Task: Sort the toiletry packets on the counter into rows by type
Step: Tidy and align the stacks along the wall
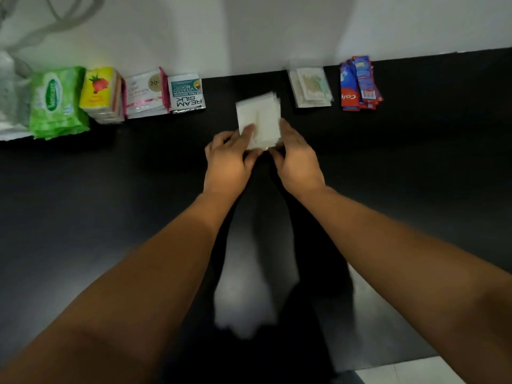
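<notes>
Both hands, left [228, 159] and right [297, 157], pinch a white stack [260, 117] mid-counter [83, 217], short of the wall. Beyond, wipes [56, 102], yellow packs [101, 92], sachets [163, 92], clear packets [310, 87] and toothpaste [358, 83] already line up; sorting looks nearly done.

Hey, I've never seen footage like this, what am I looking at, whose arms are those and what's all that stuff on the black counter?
This is one picture from a camera worn on a person's head, looking down at their own bare arms. The left hand and right hand have a grip on a stack of white packets. Along the wall on the black counter lie sorted piles: a green wipes pack, yellow strawberry packets, pink-edged sachets, a teal shampoo sachet, pale clear-wrapped packets and red-blue toothpaste sachets.
</notes>
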`<action>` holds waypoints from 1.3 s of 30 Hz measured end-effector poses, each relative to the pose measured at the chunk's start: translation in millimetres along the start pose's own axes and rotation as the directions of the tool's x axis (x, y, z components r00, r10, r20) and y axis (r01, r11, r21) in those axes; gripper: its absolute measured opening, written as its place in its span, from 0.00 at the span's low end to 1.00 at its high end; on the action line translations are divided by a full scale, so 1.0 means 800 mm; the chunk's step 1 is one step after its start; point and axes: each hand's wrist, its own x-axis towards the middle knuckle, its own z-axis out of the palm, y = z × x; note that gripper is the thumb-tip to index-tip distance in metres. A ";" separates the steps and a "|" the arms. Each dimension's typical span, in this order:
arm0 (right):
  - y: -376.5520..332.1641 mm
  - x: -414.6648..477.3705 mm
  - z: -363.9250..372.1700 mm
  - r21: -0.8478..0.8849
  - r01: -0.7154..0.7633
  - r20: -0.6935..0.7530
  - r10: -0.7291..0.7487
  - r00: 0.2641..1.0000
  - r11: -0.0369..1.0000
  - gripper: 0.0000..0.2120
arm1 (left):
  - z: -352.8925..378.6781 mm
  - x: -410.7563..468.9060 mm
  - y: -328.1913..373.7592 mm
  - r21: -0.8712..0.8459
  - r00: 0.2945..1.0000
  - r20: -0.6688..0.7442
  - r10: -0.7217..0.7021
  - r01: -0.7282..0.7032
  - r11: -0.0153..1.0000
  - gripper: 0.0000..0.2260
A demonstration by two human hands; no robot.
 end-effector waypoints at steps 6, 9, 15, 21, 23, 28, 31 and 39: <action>0.010 0.068 0.008 -0.009 -0.096 0.076 0.097 0.992 0.995 0.30 | 0.021 0.062 -0.013 -0.022 1.000 -0.010 -0.023 0.023 0.999 0.23; 0.012 0.093 0.007 0.025 -0.060 0.077 0.058 0.995 0.998 0.30 | 0.026 0.080 -0.017 -0.014 0.998 -0.022 -0.052 0.052 0.999 0.23; 0.019 0.108 0.017 0.067 -0.057 0.028 0.055 0.998 0.996 0.32 | 0.031 0.104 -0.020 -0.009 0.998 -0.039 -0.059 0.058 0.998 0.23; 0.020 0.103 0.018 0.163 -0.073 -0.039 0.081 0.996 0.984 0.33 | 0.037 0.105 -0.023 0.021 0.997 -0.033 -0.076 0.076 0.997 0.28; 0.020 0.103 0.017 0.200 -0.082 -0.039 0.091 0.995 0.976 0.32 | 0.036 0.103 -0.022 -0.038 0.993 -0.034 -0.109 0.107 0.993 0.31; 0.019 0.100 0.014 0.135 -0.058 -0.005 0.060 0.998 0.989 0.30 | 0.034 0.103 -0.022 0.039 0.999 -0.037 -0.039 0.040 0.998 0.27; 0.018 0.098 0.013 0.122 -0.059 -0.002 0.060 0.998 0.991 0.30 | 0.034 0.102 -0.017 0.083 0.997 -0.080 -0.016 0.023 0.996 0.25; 0.013 0.097 0.010 0.096 -0.041 0.024 0.039 0.999 0.995 0.32 | 0.038 0.114 -0.004 0.085 0.997 -0.077 -0.009 0.016 0.996 0.27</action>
